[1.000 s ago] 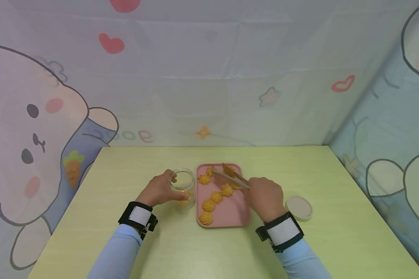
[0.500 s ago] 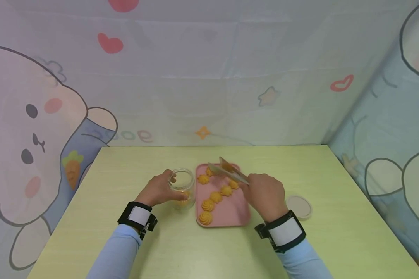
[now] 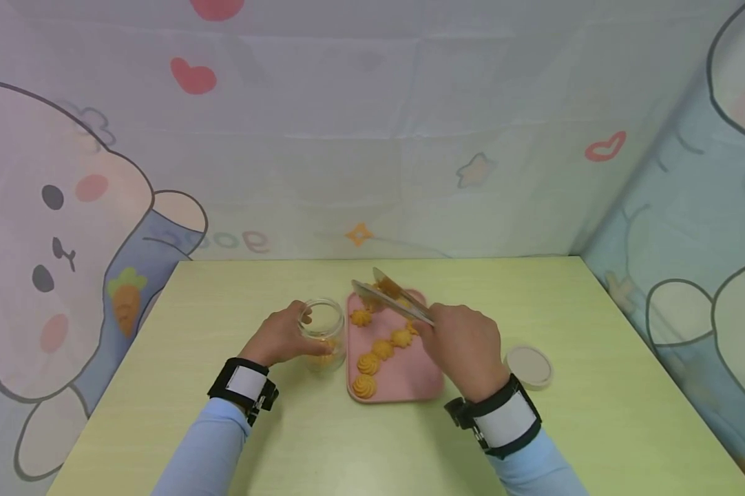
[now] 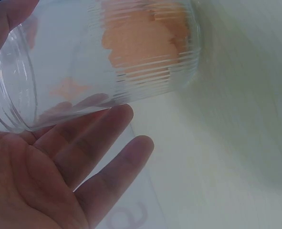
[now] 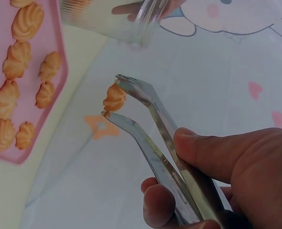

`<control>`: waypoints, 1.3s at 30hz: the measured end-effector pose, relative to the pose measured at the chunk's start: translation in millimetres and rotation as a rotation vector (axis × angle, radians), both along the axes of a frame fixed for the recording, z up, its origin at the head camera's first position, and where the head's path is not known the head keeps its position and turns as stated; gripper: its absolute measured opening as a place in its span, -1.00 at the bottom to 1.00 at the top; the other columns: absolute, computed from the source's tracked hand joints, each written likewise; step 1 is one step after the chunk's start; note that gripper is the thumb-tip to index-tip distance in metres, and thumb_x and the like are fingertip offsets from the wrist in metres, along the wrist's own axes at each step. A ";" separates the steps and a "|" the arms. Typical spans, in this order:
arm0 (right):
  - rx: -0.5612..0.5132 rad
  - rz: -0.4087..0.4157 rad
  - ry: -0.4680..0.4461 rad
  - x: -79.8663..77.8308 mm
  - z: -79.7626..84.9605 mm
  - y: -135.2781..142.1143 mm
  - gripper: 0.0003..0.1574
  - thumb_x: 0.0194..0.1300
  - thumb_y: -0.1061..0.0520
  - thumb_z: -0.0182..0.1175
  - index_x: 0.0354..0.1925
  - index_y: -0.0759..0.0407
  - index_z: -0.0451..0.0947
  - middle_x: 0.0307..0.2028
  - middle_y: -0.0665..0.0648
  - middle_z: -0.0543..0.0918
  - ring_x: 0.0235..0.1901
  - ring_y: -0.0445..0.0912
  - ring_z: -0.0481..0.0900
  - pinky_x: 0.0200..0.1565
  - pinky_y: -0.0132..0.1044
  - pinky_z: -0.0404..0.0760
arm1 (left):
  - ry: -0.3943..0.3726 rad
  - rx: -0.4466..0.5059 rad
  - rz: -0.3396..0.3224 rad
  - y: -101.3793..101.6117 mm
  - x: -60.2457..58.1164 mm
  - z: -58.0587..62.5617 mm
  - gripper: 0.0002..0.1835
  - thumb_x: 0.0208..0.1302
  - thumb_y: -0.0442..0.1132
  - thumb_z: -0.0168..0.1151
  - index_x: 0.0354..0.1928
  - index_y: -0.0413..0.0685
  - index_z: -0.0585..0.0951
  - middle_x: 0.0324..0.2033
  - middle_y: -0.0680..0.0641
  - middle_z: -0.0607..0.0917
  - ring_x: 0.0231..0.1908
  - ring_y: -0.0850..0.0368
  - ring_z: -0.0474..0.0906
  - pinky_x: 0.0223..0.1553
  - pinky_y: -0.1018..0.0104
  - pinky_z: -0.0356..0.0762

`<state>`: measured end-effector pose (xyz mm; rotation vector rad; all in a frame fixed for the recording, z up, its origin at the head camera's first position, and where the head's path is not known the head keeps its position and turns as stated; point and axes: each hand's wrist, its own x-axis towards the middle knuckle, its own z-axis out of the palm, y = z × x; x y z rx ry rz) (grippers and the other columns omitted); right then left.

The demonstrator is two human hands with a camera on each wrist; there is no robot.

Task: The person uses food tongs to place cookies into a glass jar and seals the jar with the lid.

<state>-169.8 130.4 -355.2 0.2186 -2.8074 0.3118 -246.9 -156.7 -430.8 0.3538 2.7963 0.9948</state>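
Observation:
In the head view my left hand [image 3: 286, 337] holds a clear glass jar [image 3: 323, 329] upright beside the tray, mouth uncovered. Through its ribbed wall in the left wrist view, cookies [image 4: 141, 43] show at the bottom; two of my fingers stretch out below the jar. My right hand [image 3: 465, 348] grips metal tongs [image 5: 165, 131], thumb on one arm and fingers round the other. Between the tong tips sits a small swirled cookie [image 5: 115, 98], raised above the table. The pink tray [image 3: 412, 379] carries several more piped cookies [image 3: 368, 364].
A round whitish lid [image 3: 529, 366] lies on the table right of the tray, near my right wrist. The pale yellow table [image 3: 224, 296] ends at a printed cloth backdrop [image 3: 323, 151] behind and at the sides.
My right hand has lifted the tongs from the tray's far part and moved them up and left towards the jar, with a cookie in them. The left hand and jar stay put.

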 end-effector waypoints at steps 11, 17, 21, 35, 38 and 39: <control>0.011 0.035 0.080 17.1 17.3 -17.1 -0.64 0.19 -0.12 0.39 -0.43 0.13 0.60 -0.81 -0.01 0.31 -0.81 -0.11 0.27 -0.78 -0.26 0.19 | -0.014 0.010 0.009 0.4 0.7 0.0 -0.10 -0.13 0.15 0.56 0.18 -0.21 0.40 0.06 -0.18 0.60 0.01 -0.11 0.55 -0.07 0.04 0.53; 0.029 0.073 0.054 24.2 22.5 -27.7 -0.63 0.19 -0.14 0.37 -0.42 0.11 0.57 -0.80 -0.03 0.32 -0.81 -0.13 0.26 -0.79 -0.28 0.19 | -0.015 0.003 0.008 -0.5 -0.2 -1.2 -0.09 -0.14 0.17 0.56 0.17 -0.19 0.40 0.05 -0.16 0.60 -0.01 -0.10 0.56 -0.08 0.05 0.54; 0.024 0.084 0.013 26.9 24.1 -33.4 -0.62 0.21 -0.14 0.36 -0.47 0.07 0.50 -0.79 -0.05 0.33 -0.80 -0.12 0.28 -0.77 -0.28 0.21 | -0.016 0.003 0.007 -1.0 -0.8 -1.6 -0.08 -0.15 0.17 0.56 0.18 -0.20 0.40 0.05 -0.16 0.60 -0.01 -0.10 0.56 -0.08 0.04 0.54; 0.027 0.114 0.013 30.2 17.4 -40.8 -0.59 0.21 -0.15 0.36 -0.56 0.02 0.45 -0.79 -0.08 0.29 -0.79 -0.15 0.25 -0.75 -0.28 0.20 | -0.017 0.009 0.011 -0.1 0.9 0.1 -0.11 -0.14 0.17 0.57 0.14 -0.20 0.41 0.00 -0.17 0.61 -0.02 -0.13 0.56 -0.11 0.03 0.54; 0.036 0.114 0.013 30.0 15.9 -41.4 -0.57 0.21 -0.16 0.35 -0.57 0.01 0.43 -0.78 -0.07 0.30 -0.79 -0.14 0.26 -0.75 -0.27 0.21 | -0.013 0.004 0.010 0.7 1.6 1.4 -0.15 -0.14 0.15 0.57 0.10 -0.19 0.42 -0.02 -0.17 0.61 -0.04 -0.12 0.56 -0.12 0.03 0.54; 0.037 0.114 0.013 29.9 15.4 -41.4 -0.56 0.21 -0.16 0.35 -0.58 0.01 0.42 -0.78 -0.07 0.30 -0.79 -0.15 0.25 -0.75 -0.28 0.21 | -0.012 0.003 0.011 0.7 1.7 1.7 -0.16 -0.14 0.15 0.57 0.09 -0.19 0.42 -0.03 -0.16 0.61 -0.05 -0.12 0.56 -0.12 0.03 0.54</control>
